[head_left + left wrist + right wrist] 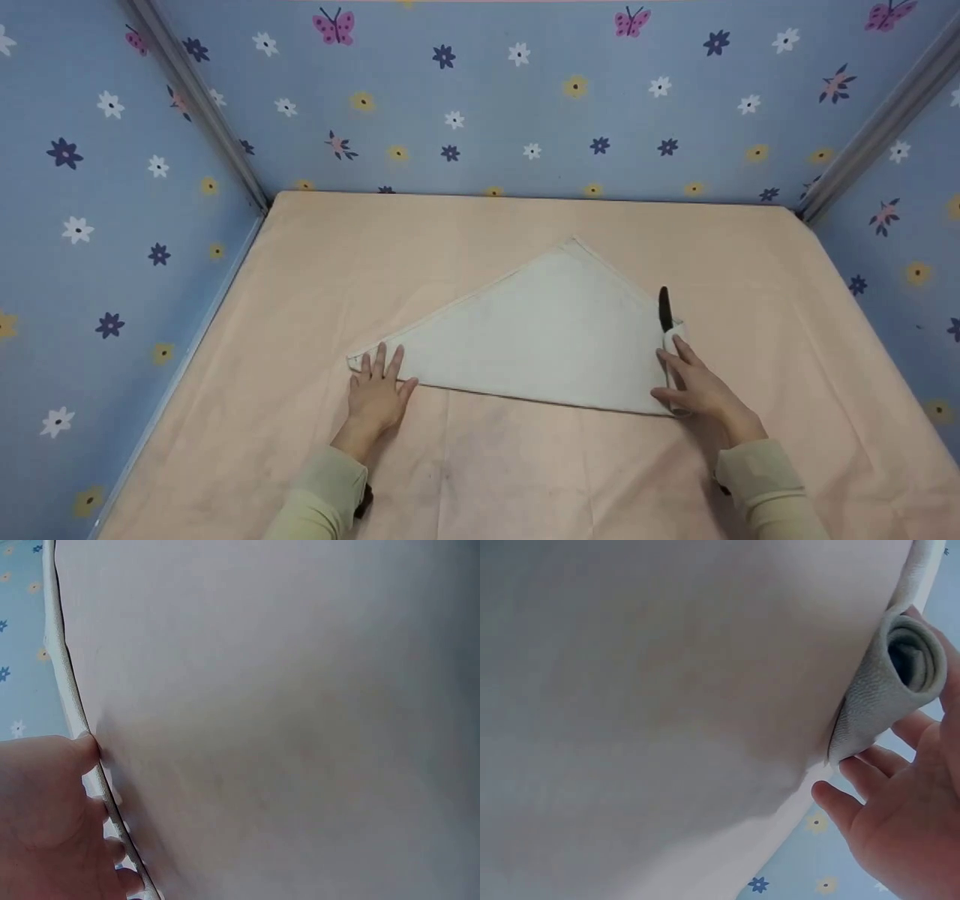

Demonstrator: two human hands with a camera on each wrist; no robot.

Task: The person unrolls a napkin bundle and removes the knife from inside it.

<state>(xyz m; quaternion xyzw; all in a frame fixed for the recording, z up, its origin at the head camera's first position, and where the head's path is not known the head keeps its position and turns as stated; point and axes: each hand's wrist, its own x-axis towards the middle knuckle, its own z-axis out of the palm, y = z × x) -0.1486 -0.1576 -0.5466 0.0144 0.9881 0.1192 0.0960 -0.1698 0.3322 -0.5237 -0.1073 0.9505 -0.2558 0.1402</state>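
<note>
A white cloth napkin [517,337], folded into a triangle, lies flat with its peak toward the back. My left hand [377,394] presses on its left corner with fingers spread; in the left wrist view the left hand [52,817] lies along the cloth's near edge. The right end is wound into a narrow roll [877,690], its spiral end facing the right wrist camera. My right hand [701,386] holds this roll, fingers bent over it. A dark, slim, round-tipped piece [664,307] sticks out of the roll's far end; the rest of it is hidden inside.
A pale peach cloth [465,465] with creases covers the table. Blue panels [495,97] printed with flowers and butterflies stand at the back and both sides, with grey posts [217,120] at the rear corners.
</note>
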